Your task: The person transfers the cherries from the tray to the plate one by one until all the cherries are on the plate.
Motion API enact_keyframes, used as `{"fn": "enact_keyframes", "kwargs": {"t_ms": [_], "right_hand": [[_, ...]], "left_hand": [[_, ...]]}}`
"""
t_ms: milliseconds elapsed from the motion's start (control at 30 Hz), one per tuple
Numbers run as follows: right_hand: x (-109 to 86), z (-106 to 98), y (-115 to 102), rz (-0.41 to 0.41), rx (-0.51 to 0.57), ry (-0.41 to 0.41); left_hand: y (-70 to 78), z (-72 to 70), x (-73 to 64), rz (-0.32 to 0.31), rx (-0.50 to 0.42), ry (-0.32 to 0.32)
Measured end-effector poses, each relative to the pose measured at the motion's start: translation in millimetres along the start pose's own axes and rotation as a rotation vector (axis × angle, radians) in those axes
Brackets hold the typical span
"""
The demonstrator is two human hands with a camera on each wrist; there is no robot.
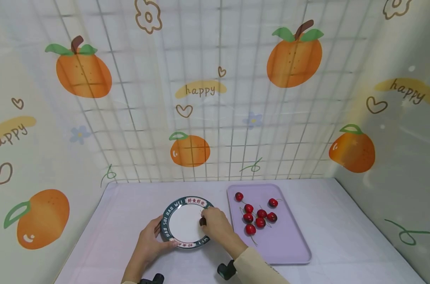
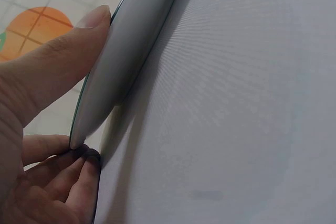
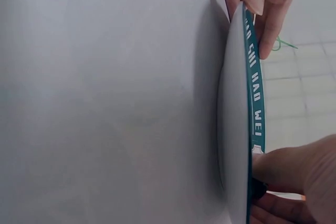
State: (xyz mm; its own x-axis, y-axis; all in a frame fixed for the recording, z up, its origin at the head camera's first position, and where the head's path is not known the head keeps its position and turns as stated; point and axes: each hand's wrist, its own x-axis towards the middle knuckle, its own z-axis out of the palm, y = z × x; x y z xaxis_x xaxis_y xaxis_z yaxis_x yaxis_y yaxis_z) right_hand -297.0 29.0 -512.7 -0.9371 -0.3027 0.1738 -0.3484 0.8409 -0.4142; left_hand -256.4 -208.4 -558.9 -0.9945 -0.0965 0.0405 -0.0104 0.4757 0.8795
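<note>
A white plate [image 1: 186, 223] with a dark green lettered rim lies on the table. My left hand [image 1: 151, 240] holds its left side, the thumb on the near rim and the fingers at the edge; the left wrist view shows this hand [image 2: 47, 87] against the plate's pale underside [image 2: 126, 40]. Over the plate's right part, my right hand [image 1: 218, 225] pinches a small dark cherry [image 1: 202, 221], mostly hidden by the fingers. In the right wrist view a bit of the dark cherry [image 3: 258, 188] shows beside the rim, below the right thumb.
Right of the plate lies a lilac tray [image 1: 285, 248] with several red stemmed cherries [image 1: 250, 229] in its upper and middle part. A fruit-printed curtain [image 1: 200, 118] over a wire grid stands behind the white table [image 1: 129, 197].
</note>
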Motion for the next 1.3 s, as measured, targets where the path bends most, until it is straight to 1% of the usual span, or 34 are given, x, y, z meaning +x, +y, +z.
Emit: {"fn": "enact_keyframes", "kwargs": {"t_ms": [100, 367, 567, 667, 800, 1033, 1200, 1300], "right_hand": [[-1.3, 0, 1, 0.003, 0.004, 0.005], [-5.1, -9, 7, 0.010, 0.008, 0.044], [-7.7, -29, 13, -0.012, 0.017, 0.077], [-9.8, -40, 20, -0.017, -0.002, 0.103], [-12.7, -53, 33, -0.007, -0.028, 0.145], [-20.0, -75, 63, 0.003, -0.024, 0.231], [-28.9, -93, 88, 0.011, -0.037, 0.275], [-35.1, -103, 102, 0.020, -0.048, 0.284]], "left_hand": [[0.2, 1.6, -0.2, -0.012, -0.004, 0.000], [0.3, 3.3, -2.5, 0.005, 0.019, 0.000], [-2.5, 3.1, -2.2, 0.004, 0.029, -0.001], [-4.3, 2.4, -2.6, 0.009, 0.018, -0.005], [-5.9, 1.1, -4.4, 0.019, 0.000, -0.016], [-4.7, 0.2, -6.5, 0.024, -0.006, -0.030], [-2.1, 0.8, -3.7, 0.012, -0.004, -0.021], [-1.8, 1.0, -1.8, 0.003, 0.005, -0.018]]}}
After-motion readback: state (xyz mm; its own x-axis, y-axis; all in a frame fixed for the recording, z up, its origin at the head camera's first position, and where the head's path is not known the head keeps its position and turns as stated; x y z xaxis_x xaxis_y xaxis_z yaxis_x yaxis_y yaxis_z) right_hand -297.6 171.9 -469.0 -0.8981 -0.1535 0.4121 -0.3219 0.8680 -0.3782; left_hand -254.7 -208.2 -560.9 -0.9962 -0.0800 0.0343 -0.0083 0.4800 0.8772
